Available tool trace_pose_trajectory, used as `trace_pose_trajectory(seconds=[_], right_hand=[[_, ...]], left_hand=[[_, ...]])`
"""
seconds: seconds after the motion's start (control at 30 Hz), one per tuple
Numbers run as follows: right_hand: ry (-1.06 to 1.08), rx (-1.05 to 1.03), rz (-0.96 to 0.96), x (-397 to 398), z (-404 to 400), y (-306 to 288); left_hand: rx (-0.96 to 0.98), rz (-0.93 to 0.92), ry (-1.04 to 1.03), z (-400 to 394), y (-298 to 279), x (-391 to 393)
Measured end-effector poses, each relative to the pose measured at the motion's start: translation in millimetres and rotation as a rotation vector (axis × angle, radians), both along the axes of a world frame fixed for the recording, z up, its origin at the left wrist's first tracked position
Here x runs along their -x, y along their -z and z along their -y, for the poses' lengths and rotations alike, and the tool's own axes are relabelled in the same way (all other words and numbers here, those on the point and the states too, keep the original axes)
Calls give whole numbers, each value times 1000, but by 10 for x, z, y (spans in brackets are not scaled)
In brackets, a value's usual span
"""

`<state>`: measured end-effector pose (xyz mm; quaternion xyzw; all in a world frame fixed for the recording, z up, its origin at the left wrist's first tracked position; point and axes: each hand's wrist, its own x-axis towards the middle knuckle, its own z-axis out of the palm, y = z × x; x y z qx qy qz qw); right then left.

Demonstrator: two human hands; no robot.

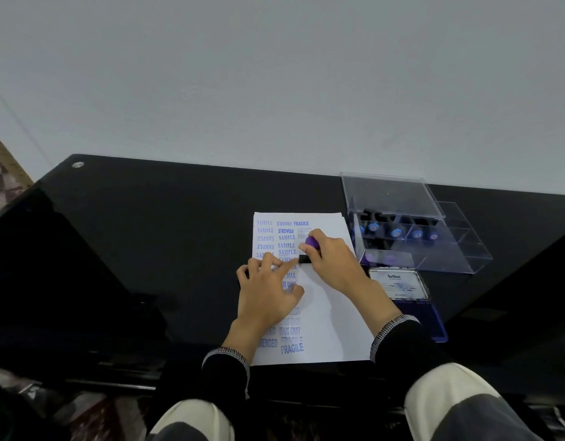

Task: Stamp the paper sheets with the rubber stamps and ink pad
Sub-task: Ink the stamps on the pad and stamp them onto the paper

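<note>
White paper sheets [332,319] lie on the black table, the top one covered down its left half with blue stamped words. My right hand [333,261] grips a rubber stamp [310,249] with a purple handle and black base, its base down on the paper's upper middle. My left hand [268,291] rests on the sheet with fingers spread, its index finger reaching to the stamp's base. An open blue ink pad [429,316] lies just right of the paper, lid standing up.
A clear plastic box [440,243] with compartments holds several blue-handled stamps at the back right, its lid raised. The glossy black table [163,233] stands against a white wall. My knees show below the table's front edge.
</note>
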<state>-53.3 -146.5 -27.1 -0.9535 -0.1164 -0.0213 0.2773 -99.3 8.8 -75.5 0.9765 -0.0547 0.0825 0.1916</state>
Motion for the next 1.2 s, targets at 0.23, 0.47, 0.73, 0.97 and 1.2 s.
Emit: trace_pose_trajectory(seconds=[0.23, 0.47, 0.73, 0.97, 1.2], right_hand=[[26, -50, 28, 35, -52, 8], [31, -84, 87, 123, -75, 87], [51, -83, -1, -26, -83, 14], [59, -102, 53, 82, -94, 94], [66, -102, 69, 83, -105, 87]], left_hand=[[40, -10, -35, 0, 23, 3], [97, -104, -65, -8, 8, 2], [117, -85, -72, -171, -16, -56], [121, -56, -40, -236, -2, -12], [107, -58, -32, -228, -6, 5]])
